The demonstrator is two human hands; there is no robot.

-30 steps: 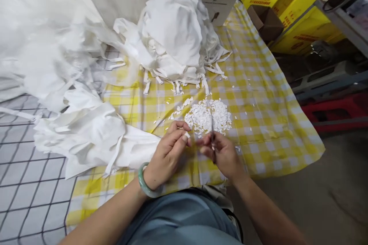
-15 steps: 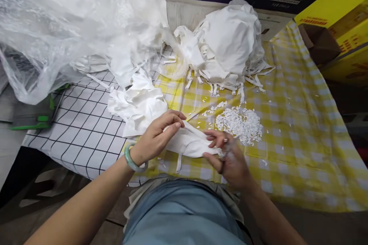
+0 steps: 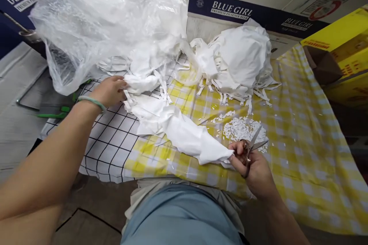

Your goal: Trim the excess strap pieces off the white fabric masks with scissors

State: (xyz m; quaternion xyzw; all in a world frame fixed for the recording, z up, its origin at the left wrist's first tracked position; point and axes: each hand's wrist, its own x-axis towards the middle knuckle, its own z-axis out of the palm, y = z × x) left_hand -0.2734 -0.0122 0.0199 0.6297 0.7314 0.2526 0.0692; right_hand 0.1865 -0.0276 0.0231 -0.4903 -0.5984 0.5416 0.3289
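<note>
Right hand: this one of the two hands (image 3: 255, 172) grasps scissors (image 3: 252, 146), blades parted, and pinches the tip of a white cloth (image 3: 186, 134).
Left hand: at left of the frame (image 3: 107, 91), fingers curled at white fabric; whether they grip it, I cannot tell.
White cloth: stretches from centre-left to the right hand, low on the checked surface (image 3: 299, 183).
Clippings: a scatter of white bits (image 3: 240, 127), right of centre, just beyond the scissors.
Strapped heap: white pieces (image 3: 244, 49), upper right of centre.
Plastic bag: clear, upper left (image 3: 115, 7).
Snip risk: closing the blades with cloth or a fingertip between them could nick either, since one hand manages both.
Spill risk: dragging cloth sideways could sweep clippings about.
</note>
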